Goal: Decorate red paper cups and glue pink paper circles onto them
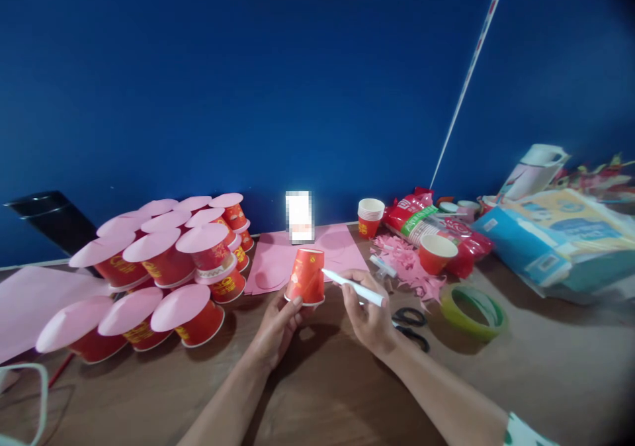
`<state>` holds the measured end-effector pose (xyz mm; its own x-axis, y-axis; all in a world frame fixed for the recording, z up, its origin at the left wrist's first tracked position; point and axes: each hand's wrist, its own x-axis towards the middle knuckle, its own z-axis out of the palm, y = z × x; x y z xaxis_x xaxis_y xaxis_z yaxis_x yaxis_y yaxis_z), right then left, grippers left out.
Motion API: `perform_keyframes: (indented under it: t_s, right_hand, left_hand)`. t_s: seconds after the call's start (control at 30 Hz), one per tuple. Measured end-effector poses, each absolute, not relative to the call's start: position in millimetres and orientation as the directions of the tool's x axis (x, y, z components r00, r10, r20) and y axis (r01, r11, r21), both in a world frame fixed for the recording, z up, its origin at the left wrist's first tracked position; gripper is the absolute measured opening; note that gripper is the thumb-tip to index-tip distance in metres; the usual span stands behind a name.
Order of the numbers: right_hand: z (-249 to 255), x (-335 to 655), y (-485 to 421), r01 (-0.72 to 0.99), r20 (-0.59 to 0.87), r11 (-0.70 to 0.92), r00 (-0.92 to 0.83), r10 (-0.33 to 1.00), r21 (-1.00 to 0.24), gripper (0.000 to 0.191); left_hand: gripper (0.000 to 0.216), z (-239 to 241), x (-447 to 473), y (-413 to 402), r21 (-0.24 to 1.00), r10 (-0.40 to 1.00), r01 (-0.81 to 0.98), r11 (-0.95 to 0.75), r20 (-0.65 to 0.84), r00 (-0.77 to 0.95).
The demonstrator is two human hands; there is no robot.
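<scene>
My left hand (278, 323) is closed round an upside-down red paper cup (306, 275), held just above the brown table (317, 393). My right hand (367, 310) grips a white pen-like tool (353, 287) whose tip touches the cup's right side. A pink paper sheet (278, 261) lies behind the cup.
Several red cups capped with pink paper discs (163, 267) crowd the left. Black scissors (411, 323), a green tape roll (473, 310), pink paper scraps (411, 267), an open red cup (436, 253), a stack of cups (370, 216) and bags (540, 241) lie to the right. A blue wall stands behind.
</scene>
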<state>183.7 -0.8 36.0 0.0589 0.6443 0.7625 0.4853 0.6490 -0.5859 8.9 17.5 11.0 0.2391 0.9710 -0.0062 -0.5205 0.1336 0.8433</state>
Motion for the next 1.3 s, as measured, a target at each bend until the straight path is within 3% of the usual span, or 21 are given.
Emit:
perform_keyframes:
  t_s: [0.33,0.67,1.3]
  right_hand:
    - [35.4,183.4,-0.6,0.502,0.775,0.653,0.057,0.630,-0.567,0.011]
    - [35.5,183.5,-1.7,0.489,0.778,0.662,0.058,0.625,-0.568,0.011]
    - [37.7,180.7,-5.6,0.442,0.770,0.678,0.047,0.636,-0.587,0.012]
  left_hand:
    - [0.042,10.8,9.7,17.6,0.831,0.979,-0.537,0.146,-0.042,0.201]
    - [0.054,9.0,8.6,18.4,0.844,0.973,-0.515,0.153,-0.037,0.228]
    - [0.042,9.0,6.9,18.0,0.809,0.973,-0.562,0.173,-0.051,0.226]
